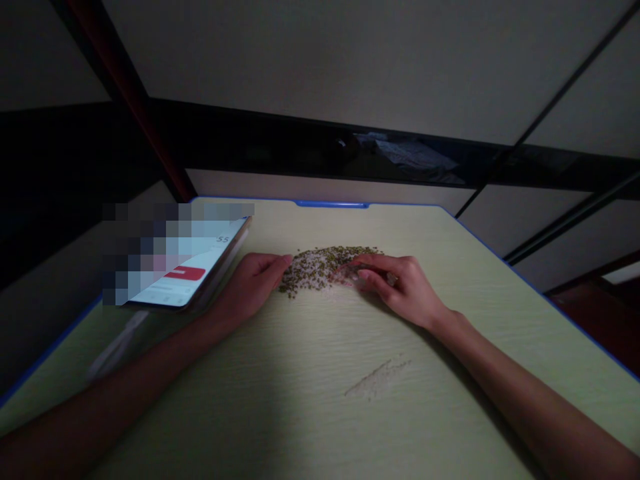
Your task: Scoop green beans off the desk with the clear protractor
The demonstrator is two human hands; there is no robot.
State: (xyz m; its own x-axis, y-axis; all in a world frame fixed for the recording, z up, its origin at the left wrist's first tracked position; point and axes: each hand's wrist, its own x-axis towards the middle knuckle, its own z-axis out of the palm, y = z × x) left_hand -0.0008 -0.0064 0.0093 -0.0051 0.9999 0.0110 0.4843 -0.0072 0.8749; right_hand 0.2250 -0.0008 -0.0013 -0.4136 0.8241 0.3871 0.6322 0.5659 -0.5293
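We see grain pile [313, 268] on worktop [300, 360], green and white mixed, likely unfinished; left hand [253, 283] at left edge, grip unclear; right hand [413, 290] pinches clear object [349, 273] at right edge.

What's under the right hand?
Beside the right hand, pale tabletop and a pile of what look like mung beans and white grains show; whatever it covers is hidden.

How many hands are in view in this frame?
2: the left hand at the left edge of the pile of green and white bits, and the right hand at its right end. No other hands show.
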